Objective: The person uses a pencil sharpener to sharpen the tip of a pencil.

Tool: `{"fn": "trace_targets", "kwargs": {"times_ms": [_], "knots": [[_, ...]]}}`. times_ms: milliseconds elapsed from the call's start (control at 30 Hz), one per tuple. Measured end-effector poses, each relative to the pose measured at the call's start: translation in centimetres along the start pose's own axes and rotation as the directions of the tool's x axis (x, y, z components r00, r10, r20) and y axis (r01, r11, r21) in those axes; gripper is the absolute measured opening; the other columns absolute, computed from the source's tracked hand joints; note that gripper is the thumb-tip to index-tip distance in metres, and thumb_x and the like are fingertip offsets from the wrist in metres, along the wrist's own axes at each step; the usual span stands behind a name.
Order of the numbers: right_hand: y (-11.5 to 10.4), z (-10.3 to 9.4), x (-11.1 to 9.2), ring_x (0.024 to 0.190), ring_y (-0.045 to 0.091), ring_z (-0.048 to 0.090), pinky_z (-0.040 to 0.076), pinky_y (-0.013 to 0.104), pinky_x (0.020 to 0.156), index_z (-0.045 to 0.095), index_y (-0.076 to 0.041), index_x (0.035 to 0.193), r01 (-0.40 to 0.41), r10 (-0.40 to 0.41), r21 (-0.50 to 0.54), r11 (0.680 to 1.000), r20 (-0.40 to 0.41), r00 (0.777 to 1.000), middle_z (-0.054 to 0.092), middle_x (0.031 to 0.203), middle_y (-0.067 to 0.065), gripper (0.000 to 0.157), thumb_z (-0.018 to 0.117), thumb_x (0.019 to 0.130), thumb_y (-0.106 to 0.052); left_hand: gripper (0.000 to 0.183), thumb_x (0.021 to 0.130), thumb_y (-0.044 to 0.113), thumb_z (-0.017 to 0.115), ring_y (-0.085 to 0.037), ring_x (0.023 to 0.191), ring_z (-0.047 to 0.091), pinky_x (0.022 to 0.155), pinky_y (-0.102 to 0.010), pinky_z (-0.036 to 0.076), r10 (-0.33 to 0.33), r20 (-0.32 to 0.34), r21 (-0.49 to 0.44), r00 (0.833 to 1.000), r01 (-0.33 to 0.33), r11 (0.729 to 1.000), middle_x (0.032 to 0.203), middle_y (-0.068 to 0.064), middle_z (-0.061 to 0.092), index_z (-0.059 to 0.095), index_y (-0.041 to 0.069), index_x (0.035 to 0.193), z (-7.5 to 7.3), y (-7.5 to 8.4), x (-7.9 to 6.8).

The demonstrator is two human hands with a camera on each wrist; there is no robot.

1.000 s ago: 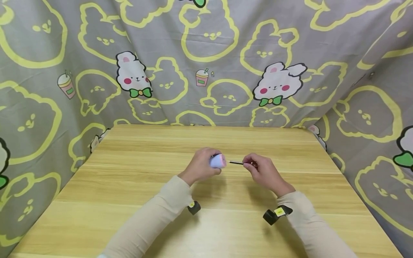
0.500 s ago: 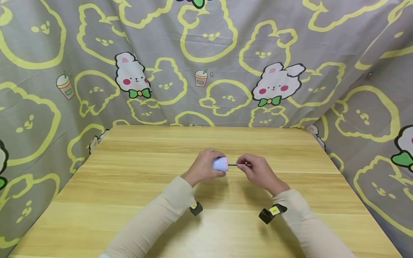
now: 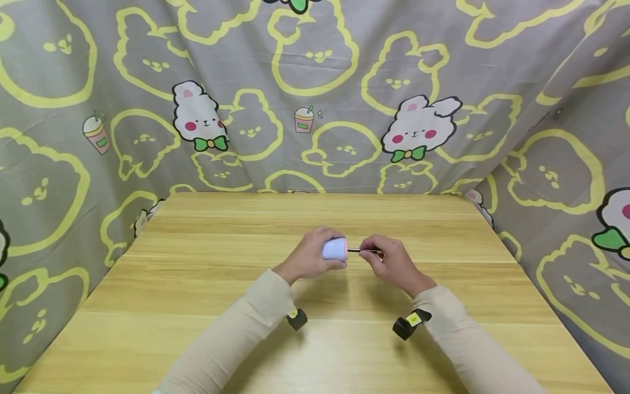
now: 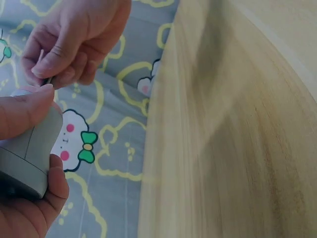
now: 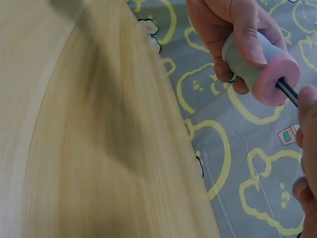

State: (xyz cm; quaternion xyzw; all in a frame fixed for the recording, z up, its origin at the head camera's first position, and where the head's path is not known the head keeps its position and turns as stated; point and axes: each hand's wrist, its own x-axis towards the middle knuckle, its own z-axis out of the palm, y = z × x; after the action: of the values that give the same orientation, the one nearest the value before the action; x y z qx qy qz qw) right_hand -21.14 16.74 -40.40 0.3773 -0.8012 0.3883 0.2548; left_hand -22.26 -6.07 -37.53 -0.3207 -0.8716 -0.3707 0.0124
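Observation:
My left hand (image 3: 311,254) grips a pale blue, waisted electric pencil sharpener (image 3: 334,249), held sideways above the table. Its pink end (image 5: 270,89) faces right and has a round hole in the middle. From that hole juts a dark, light-striped pencil (image 5: 288,91), its tip hidden inside. Thumb and fingers of my right hand (image 3: 394,262) pinch the pencil close to the hole. In the left wrist view the sharpener's body (image 4: 32,144) shows a thin seam, with a dark part at its far end.
A wood-grain table (image 3: 197,328) lies under both hands. Grey curtain (image 3: 344,71) with yellow outlines and white rabbits hangs behind it and at both sides. Black wrist cameras (image 3: 404,328) hang below the cuffs.
The pencil has gone from outside the sharpener into its hole as my right hand moved left. The sharpener has turned so its pink end faces right. Over the last half second little moved.

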Motion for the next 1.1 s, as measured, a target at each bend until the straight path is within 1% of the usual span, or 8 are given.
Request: {"fn": "trace_targets", "kwargs": {"times_ms": [67,200,400,533,800,933,1000,1100], "knots": [[0.1,0.1,0.0,0.066,0.008,0.055,0.045,0.024,0.055,0.063,-0.006,0.089,0.024,-0.024,0.006,1.0,-0.005,1.0,0.065,0.081,0.0,0.02,0.073,0.078,0.008,0.051,0.077,0.021,0.084,-0.019,0.089,0.053,0.071,-0.031,0.047,-0.004,0.013,-0.015,1.0,0.004,1.0,0.11,-0.006,0.057,0.06,0.008,0.121,0.1,-0.1,0.0],[0.1,0.1,0.0,0.073,0.009,0.059,0.047,0.027,0.058,0.062,-0.007,0.092,0.041,-0.041,0.005,0.999,0.011,0.999,0.065,0.084,-0.001,0.02,0.072,0.079,0.006,0.05,0.078,0.02,0.083,-0.019,0.087,0.053,0.069,-0.03,0.048,-0.008,0.013,-0.041,1.0,0.008,0.999,0.109,-0.005,0.058,0.06,0.008,0.12,0.1,-0.2,0.0],[0.1,0.2,0.0,0.069,0.01,0.057,0.049,0.029,0.058,0.062,-0.004,0.091,0.084,-0.084,-0.021,0.996,0.007,0.996,0.064,0.082,0.001,0.019,0.068,0.08,0.011,0.05,0.078,0.018,0.083,-0.018,0.088,0.054,0.07,-0.03,0.047,-0.001,0.013,-0.074,1.0,0.001,0.997,0.11,-0.006,0.059,0.06,0.007,0.12,0.2,-0.2,0.1],[0.0,0.3,0.2,0.067,0.011,0.058,0.05,0.025,0.057,0.061,-0.002,0.088,0.089,-0.089,-0.01,0.996,0.004,0.996,0.063,0.08,0.002,0.02,0.067,0.08,0.014,0.05,0.077,0.016,0.084,-0.019,0.089,0.053,0.071,-0.03,0.047,0.005,0.001,-0.074,1.0,-0.005,0.997,0.11,-0.006,0.059,0.06,0.006,0.12,0.3,0.0,0.2],[-0.3,0.4,0.8,0.054,0.002,0.043,0.038,0.019,0.046,0.061,-0.003,0.082,0.047,-0.048,0.03,0.998,0.03,0.998,0.054,0.066,-0.004,0.015,0.065,0.083,0.012,0.051,0.076,0.014,0.084,-0.021,0.091,0.052,0.074,-0.033,0.047,0.067,-0.024,-0.038,0.997,-0.068,0.997,0.113,-0.008,0.057,0.058,0.004,0.119,0.8,0.4,0.3],[-0.3,0.6,0.9,0.053,0.001,0.041,0.037,0.017,0.045,0.062,-0.002,0.08,0.052,-0.052,0.021,0.998,0.02,0.998,0.051,0.064,-0.006,0.014,0.066,0.083,0.012,0.052,0.076,0.012,0.084,-0.019,0.089,0.052,0.074,-0.033,0.047,0.067,-0.042,-0.042,0.997,-0.069,0.997,0.112,-0.007,0.057,0.058,0.004,0.12,1.1,0.4,0.3],[-0.4,0.6,0.9,0.053,0.001,0.043,0.038,0.017,0.046,0.062,-0.002,0.082,0.052,-0.053,0.013,0.999,0.021,0.998,0.053,0.064,-0.004,0.013,0.066,0.083,0.011,0.052,0.076,0.012,0.084,-0.02,0.089,0.053,0.074,-0.033,0.047,0.061,-0.042,-0.046,0.997,-0.063,0.997,0.112,-0.008,0.057,0.058,0.004,0.12,1.0,0.4,0.2],[-0.4,0.6,0.8,0.059,0.006,0.052,0.047,0.021,0.053,0.063,0.0,0.087,0.045,-0.045,-0.002,0.999,0.044,0.998,0.061,0.072,0.002,0.011,0.066,0.084,0.01,0.052,0.076,0.013,0.084,-0.02,0.09,0.053,0.074,-0.033,0.048,0.048,-0.029,-0.035,0.998,-0.049,0.998,0.113,-0.007,0.056,0.058,0.005,0.121,0.8,0.5,0.2]]}}
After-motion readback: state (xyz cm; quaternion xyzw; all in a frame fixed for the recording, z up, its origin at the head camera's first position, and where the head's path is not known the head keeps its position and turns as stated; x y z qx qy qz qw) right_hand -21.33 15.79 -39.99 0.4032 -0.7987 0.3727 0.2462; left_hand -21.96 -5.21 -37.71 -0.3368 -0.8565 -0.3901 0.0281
